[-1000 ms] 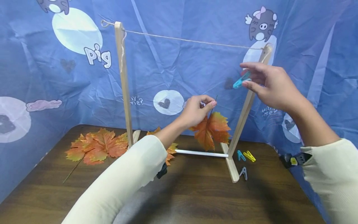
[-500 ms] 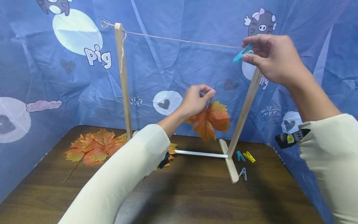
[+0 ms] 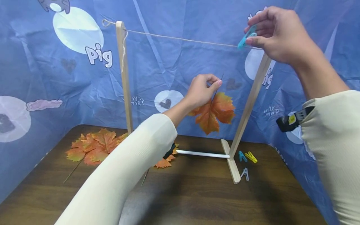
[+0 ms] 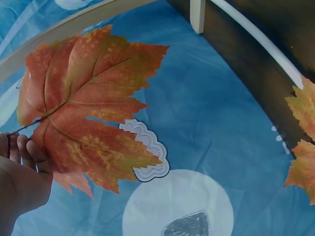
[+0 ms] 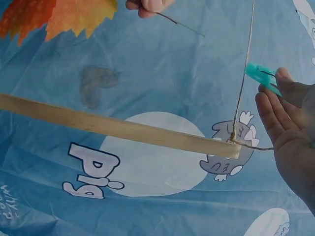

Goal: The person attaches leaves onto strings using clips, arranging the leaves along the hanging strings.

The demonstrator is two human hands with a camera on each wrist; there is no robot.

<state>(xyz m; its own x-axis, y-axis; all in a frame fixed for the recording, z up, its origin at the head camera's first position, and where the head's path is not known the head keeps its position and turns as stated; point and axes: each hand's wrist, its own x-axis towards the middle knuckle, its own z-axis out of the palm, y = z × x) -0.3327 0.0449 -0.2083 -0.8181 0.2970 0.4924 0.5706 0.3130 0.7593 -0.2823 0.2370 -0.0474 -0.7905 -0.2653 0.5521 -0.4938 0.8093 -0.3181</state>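
Over the last second the right hand (image 3: 284, 37) had climbed from well below the string (image 3: 180, 39) to its level, near the top of the right post (image 3: 250, 106). Its fingers pinched a blue clip (image 3: 244, 38) against the thumb, and the clip's tip now met the line of the string in both the head and right wrist views. Whether it had bitten onto the string could not be told.

The left hand (image 3: 201, 89) had risen too, though less far. Its thumb and fingers pinched the thin stem (image 5: 189, 29), so the orange leaf (image 3: 215, 112) hung in the air between the posts, seen above the counter's (image 3: 197, 193) far edge. The stem's free end pointed up but remained below the string, apart from the clip.

So the clip seemed to be in place for work at the string, while the leaf had yet to come up to it; nothing joined the two. On the counter, a second blue clip (image 3: 242, 156), a yellow clip (image 3: 251, 157) and a grey clip (image 3: 245, 174) lay unmoved toward the right edge, and more leaves (image 3: 101, 145) lay toward the far left corner.
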